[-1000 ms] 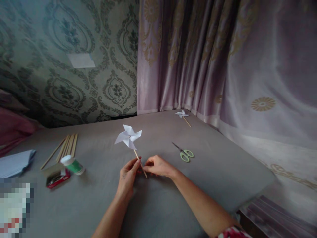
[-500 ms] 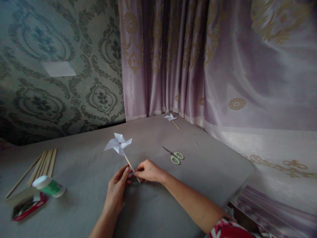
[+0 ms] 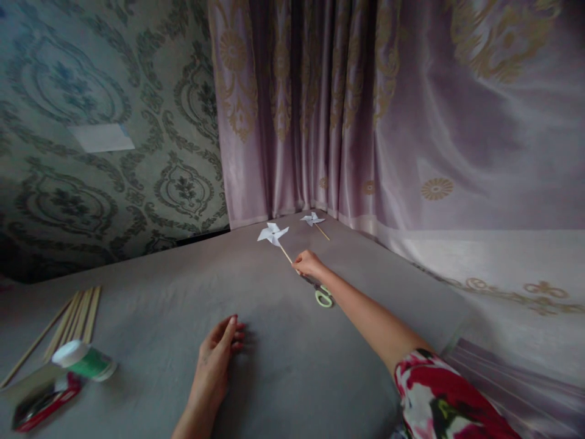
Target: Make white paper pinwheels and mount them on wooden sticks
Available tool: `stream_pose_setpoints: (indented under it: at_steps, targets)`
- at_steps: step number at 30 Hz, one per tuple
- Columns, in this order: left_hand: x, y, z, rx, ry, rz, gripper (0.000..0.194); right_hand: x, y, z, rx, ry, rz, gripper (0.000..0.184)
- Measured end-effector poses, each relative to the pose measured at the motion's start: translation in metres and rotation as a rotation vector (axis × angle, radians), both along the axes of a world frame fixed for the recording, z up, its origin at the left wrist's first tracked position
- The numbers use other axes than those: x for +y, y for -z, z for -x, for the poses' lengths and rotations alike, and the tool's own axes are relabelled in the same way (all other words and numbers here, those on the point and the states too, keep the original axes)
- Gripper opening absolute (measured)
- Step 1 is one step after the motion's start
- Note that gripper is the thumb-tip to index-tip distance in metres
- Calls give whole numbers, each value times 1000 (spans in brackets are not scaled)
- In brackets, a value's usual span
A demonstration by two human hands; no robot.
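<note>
My right hand (image 3: 308, 264) is stretched out over the far part of the table, its fingers pinching the lower end of a wooden stick. That stick carries a white paper pinwheel (image 3: 273, 234), tilted away to the upper left. Partly hidden under my right wrist lie scissors (image 3: 323, 297) with pale green handles. A second white pinwheel (image 3: 312, 219) rests near the table's far corner, just right of the held one. My left hand (image 3: 220, 342) hovers over or rests on the near middle of the table, fingers loosely curled and apart from the thumb, holding nothing.
At the left, several wooden sticks (image 3: 73, 320) lie on the grey table cover (image 3: 173, 305). Near them are a white-and-green bottle (image 3: 86, 360) on its side and a red-edged box (image 3: 46, 399) with dark contents. Pinkish curtains (image 3: 292, 122) hang behind the table, beside a patterned wall (image 3: 155, 177).
My right hand has carried the pinwheel forward and to the right, toward the far corner. My left hand has let go of the stick and stayed near its place.
</note>
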State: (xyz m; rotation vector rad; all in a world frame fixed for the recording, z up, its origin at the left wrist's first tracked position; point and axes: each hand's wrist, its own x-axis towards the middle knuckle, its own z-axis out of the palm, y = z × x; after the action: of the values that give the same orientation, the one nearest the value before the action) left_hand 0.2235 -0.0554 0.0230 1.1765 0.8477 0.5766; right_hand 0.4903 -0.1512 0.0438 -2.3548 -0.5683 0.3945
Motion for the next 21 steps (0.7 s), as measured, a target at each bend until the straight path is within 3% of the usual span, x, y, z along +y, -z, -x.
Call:
stream_pose_setpoints:
  at_steps: [8, 11, 15, 21]
  targets:
    - [4, 6, -1, 22, 3, 19, 69, 5, 13, -63, -47, 122, 178, 17]
    - [5, 6, -1, 23, 6, 13, 72, 11, 14, -75, -26, 138, 228, 15]
    - [4, 5, -1, 33, 7, 10, 71, 19, 16, -88, -12, 150, 271, 32]
    - [3, 7, 0, 50, 4, 12, 73, 32, 18, -100, -73, 188, 286, 35]
